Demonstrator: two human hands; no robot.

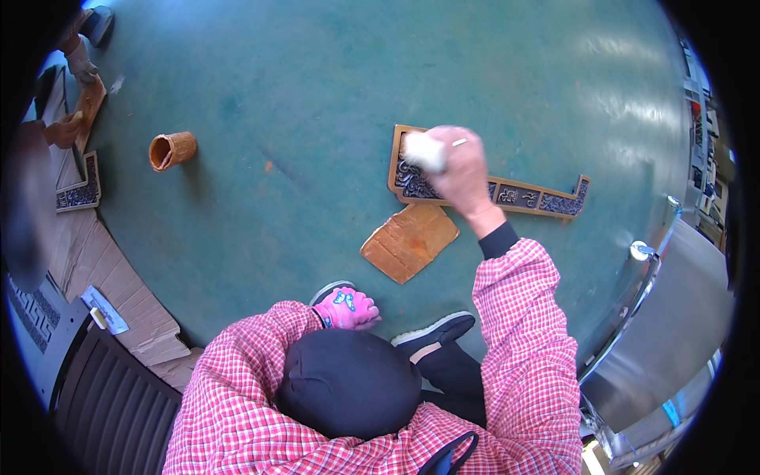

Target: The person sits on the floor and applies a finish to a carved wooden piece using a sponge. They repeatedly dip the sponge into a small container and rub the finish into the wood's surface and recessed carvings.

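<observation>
My right hand [461, 176] is bare, with its fingers closed round a white wad [425, 152]. Blur hides whether the wad is cloth or sponge. It is over the wide left end of a carved panel [526, 198], a long dark piece with a bronze-coloured rim and a short upturned right end. My hand and wrist cover part of the panel's middle. My left hand [350, 309], in a pink glove with a blue butterfly, is curled closed above my shoe, and nothing shows in it. Just below the panel lies a flat brown slab [410, 242], tilted and worn at its edges.
A brown open-ended cylinder [172, 150] lies on the green floor at left. Another person's gloved hand [81, 62] is beside a brown strip at the far left, near cardboard [119, 269] and a dark slatted chair [111, 396]. A metal-sided unit [665, 317] stands at right.
</observation>
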